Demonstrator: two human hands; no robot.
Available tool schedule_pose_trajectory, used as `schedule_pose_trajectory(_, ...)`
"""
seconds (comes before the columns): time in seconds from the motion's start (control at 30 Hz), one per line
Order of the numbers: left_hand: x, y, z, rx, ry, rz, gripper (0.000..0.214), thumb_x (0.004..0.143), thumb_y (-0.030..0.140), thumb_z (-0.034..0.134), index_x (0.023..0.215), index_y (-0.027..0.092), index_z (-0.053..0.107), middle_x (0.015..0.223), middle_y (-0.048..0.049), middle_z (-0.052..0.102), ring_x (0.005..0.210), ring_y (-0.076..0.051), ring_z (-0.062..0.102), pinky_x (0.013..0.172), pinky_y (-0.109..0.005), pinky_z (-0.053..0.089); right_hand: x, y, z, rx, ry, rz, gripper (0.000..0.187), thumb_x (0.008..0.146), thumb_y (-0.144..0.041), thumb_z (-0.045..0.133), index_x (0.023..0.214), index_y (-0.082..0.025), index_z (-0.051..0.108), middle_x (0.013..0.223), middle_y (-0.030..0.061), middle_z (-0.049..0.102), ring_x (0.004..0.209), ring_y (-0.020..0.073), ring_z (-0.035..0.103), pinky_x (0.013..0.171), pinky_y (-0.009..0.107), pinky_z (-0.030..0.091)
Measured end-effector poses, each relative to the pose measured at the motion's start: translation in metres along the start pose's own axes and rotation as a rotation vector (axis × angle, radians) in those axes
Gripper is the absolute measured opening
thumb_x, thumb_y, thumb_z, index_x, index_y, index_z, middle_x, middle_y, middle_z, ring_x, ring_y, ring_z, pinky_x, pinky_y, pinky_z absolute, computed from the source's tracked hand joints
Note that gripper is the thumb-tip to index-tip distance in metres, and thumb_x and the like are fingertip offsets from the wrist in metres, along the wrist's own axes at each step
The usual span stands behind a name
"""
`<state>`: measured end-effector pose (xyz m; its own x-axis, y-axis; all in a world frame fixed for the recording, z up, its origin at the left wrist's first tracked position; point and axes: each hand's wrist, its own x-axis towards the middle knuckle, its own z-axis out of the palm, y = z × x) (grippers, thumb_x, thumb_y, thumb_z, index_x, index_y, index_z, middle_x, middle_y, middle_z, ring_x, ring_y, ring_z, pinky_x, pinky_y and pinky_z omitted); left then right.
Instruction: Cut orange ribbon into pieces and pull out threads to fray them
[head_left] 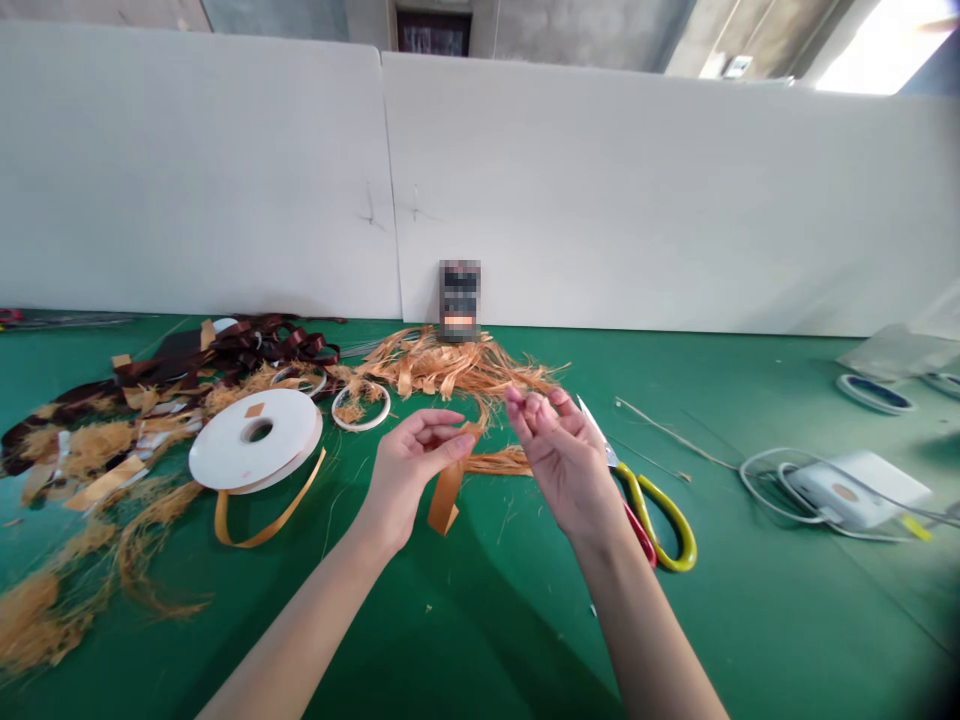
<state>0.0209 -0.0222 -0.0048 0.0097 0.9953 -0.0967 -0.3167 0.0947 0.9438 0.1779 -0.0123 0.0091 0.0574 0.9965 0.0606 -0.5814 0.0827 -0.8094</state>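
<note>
My left hand (411,465) pinches the solid end of an orange ribbon strip (448,492), which hangs down toward the green table (487,620). The strip's frayed threads (501,462) run right toward my right hand (561,445), whose fingertips are bunched together, palm toward me, apparently on those threads. Both hands hover just above the table, close to each other. Scissors with yellow-green and red handles (660,515) lie right behind my right hand.
A white spool (255,440) with a loose orange ribbon tail (262,520) sits left. Frayed orange threads (450,365), dark brown ribbons (247,345) and small white rings (361,405) litter the far left. A white device with cables (847,490) lies right. White panels (600,200) wall the back.
</note>
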Motion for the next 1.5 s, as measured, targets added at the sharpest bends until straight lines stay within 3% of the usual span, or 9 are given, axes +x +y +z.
schedule_pose_trajectory(0.1, 0.000, -0.001, -0.004, 0.072, -0.082, 0.025, 0.025, 0.069, 0.025, 0.077, 0.092, 0.019, 0.067, 0.079, -0.0003, 0.068, 0.080, -0.014, 0.065, 0.077, -0.025, 0.051, -0.003, -0.001, 0.001, -0.068, -0.054, 0.041, 0.036, 0.064, -0.019, 0.073, 0.081, -0.025, 0.041, 0.074, -0.0073, 0.053, 0.050, 0.0056, 0.048, 0.051, 0.022, 0.043)
schedule_pose_trajectory(0.2, 0.001, -0.002, -0.008, 0.141, -0.145, 0.019, 0.021, 0.071, 0.026, 0.074, 0.090, 0.019, 0.066, 0.077, -0.0005, 0.067, 0.071, -0.014, 0.065, 0.071, -0.027, 0.051, 0.000, 0.005, -0.005, -0.194, -0.113, -0.001, 0.030, 0.072, -0.023, 0.067, 0.078, -0.024, 0.038, 0.074, -0.0071, 0.053, 0.042, 0.0034, 0.029, 0.043, 0.022, 0.028)
schedule_pose_trajectory(0.5, 0.010, -0.012, -0.018, 0.377, -0.101, 0.114, 0.006, 0.072, 0.020, 0.067, 0.075, 0.018, 0.064, 0.065, 0.0004, 0.064, 0.065, -0.015, 0.063, 0.067, -0.028, 0.050, 0.007, 0.030, -0.028, -1.077, -0.232, -0.235, 0.016, 0.079, -0.011, 0.044, 0.088, -0.024, 0.045, 0.078, 0.0033, 0.064, 0.073, 0.0174, 0.061, 0.070, 0.029, 0.043)
schedule_pose_trajectory(0.63, 0.011, -0.009, -0.022, 0.371, -0.065, 0.126, 0.007, 0.072, 0.023, 0.067, 0.076, 0.018, 0.065, 0.067, -0.0003, 0.064, 0.065, -0.016, 0.062, 0.066, -0.028, 0.050, -0.001, 0.023, -0.022, -1.189, -0.283, -0.181, 0.023, 0.081, -0.015, 0.045, 0.100, -0.023, 0.054, 0.062, -0.0017, 0.058, 0.055, 0.0160, 0.052, 0.059, 0.026, 0.035)
schedule_pose_trajectory(0.7, 0.012, -0.006, -0.024, 0.350, -0.027, 0.121, 0.009, 0.071, 0.024, 0.069, 0.076, 0.017, 0.065, 0.068, -0.0006, 0.065, 0.065, -0.016, 0.062, 0.065, -0.028, 0.050, -0.003, 0.020, -0.019, -1.233, -0.307, -0.136, 0.010, 0.080, -0.020, 0.051, 0.085, -0.022, 0.059, 0.051, -0.0045, 0.046, 0.047, 0.0130, 0.039, 0.053, 0.026, 0.027)
schedule_pose_trajectory(0.83, 0.014, -0.005, -0.026, 0.316, -0.003, 0.108, 0.012, 0.069, 0.024, 0.072, 0.076, 0.017, 0.066, 0.068, -0.0008, 0.066, 0.065, -0.016, 0.064, 0.065, -0.027, 0.050, -0.003, 0.016, -0.018, -1.149, -0.360, -0.052, 0.027, 0.081, -0.033, 0.057, 0.057, -0.019, 0.055, 0.049, -0.0042, 0.038, 0.049, 0.0102, 0.030, 0.049, 0.026, 0.022)
schedule_pose_trajectory(1.03, 0.009, -0.005, -0.019, 0.269, -0.131, -0.005, 0.017, 0.068, 0.024, 0.076, 0.082, 0.017, 0.071, 0.071, -0.0035, 0.072, 0.067, -0.016, 0.066, 0.061, -0.026, 0.050, 0.001, 0.012, -0.022, -0.507, -0.322, 0.113, 0.033, 0.077, -0.042, 0.064, 0.055, -0.018, 0.056, 0.058, -0.0018, 0.045, 0.054, 0.0105, 0.033, 0.053, 0.027, 0.025)
schedule_pose_trajectory(1.23, 0.003, 0.000, -0.014, 0.219, -0.079, 0.052, 0.016, 0.063, 0.023, 0.080, 0.075, 0.019, 0.071, 0.065, -0.0008, 0.070, 0.062, -0.014, 0.065, 0.059, -0.025, 0.050, 0.002, 0.024, -0.019, -0.259, -0.262, 0.156, 0.035, 0.069, -0.048, 0.067, 0.055, -0.020, 0.052, 0.048, -0.0079, 0.024, 0.046, 0.0083, 0.017, 0.050, 0.027, 0.017)
schedule_pose_trajectory(1.5, 0.003, -0.003, -0.015, 0.221, -0.067, 0.085, 0.014, 0.065, 0.023, 0.078, 0.075, 0.018, 0.070, 0.063, 0.0004, 0.068, 0.058, -0.012, 0.063, 0.053, -0.022, 0.049, 0.005, 0.033, -0.021, -0.164, -0.220, 0.158, 0.034, 0.067, -0.047, 0.070, 0.055, -0.020, 0.054, 0.046, -0.0093, 0.021, 0.043, 0.0067, 0.017, 0.046, 0.026, 0.017)
